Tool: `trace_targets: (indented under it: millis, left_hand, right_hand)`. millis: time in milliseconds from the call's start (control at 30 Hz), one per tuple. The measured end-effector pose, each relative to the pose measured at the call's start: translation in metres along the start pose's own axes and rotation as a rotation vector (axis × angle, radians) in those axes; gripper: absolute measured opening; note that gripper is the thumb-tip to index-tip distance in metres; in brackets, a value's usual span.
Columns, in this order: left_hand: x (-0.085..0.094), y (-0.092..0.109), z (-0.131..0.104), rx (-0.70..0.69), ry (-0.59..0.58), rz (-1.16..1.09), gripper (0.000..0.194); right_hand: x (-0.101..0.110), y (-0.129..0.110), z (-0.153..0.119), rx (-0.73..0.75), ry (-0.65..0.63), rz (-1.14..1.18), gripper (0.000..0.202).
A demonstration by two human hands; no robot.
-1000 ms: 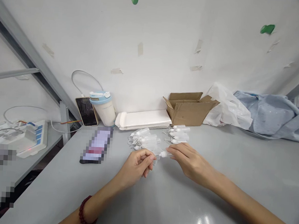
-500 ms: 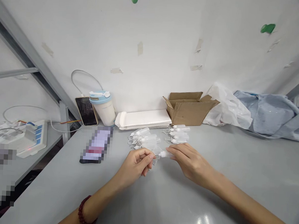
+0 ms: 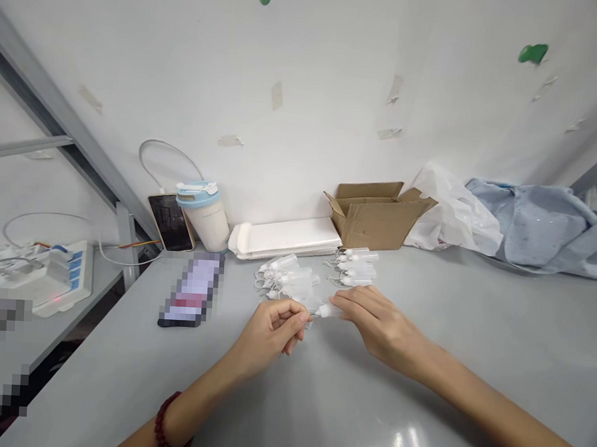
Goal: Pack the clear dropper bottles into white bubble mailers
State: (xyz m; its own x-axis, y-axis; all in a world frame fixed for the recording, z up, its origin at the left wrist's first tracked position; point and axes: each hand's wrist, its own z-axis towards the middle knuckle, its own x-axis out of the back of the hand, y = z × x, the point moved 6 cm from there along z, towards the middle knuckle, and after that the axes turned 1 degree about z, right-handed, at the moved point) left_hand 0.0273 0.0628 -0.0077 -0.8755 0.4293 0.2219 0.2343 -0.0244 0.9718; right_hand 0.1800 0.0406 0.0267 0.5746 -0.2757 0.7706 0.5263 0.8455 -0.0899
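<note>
My right hand (image 3: 380,328) is closed around a small translucent squeeze bottle (image 3: 326,310) with a white nozzle, which lies on its side pointing left. At the nozzle's tip my left hand (image 3: 278,326) pinches thumb and forefinger together; what sits between them is too small to make out. A thin loop shows above that tip. Just beyond my left hand lies a heap of similar bottles (image 3: 296,277) with thin loops at their white tips. A smaller group of bottles (image 3: 358,277) rests beyond my right hand, tips to the left.
Along the wall stand a flat white package (image 3: 290,238), an open cardboard box (image 3: 383,226), a white plastic bag (image 3: 454,211) and blue cloth (image 3: 543,226). To the left are a lidded cup (image 3: 207,222), an upright phone (image 3: 172,223), a flat phone (image 3: 195,288) and a power strip (image 3: 75,278).
Both hands keep nearly the same position around the bottle. The translucent piece below my left fingertips shows less now. The whole view has shifted slightly.
</note>
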Motion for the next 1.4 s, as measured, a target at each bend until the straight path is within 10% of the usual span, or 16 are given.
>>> trace_targets:
  millis: [1400]
  left_hand:
    - [-0.003, -0.008, 0.002, 0.029, -0.011, -0.006, 0.029]
  right_hand:
    - [-0.004, -0.02, 0.0, 0.104, 0.036, -0.105, 0.024]
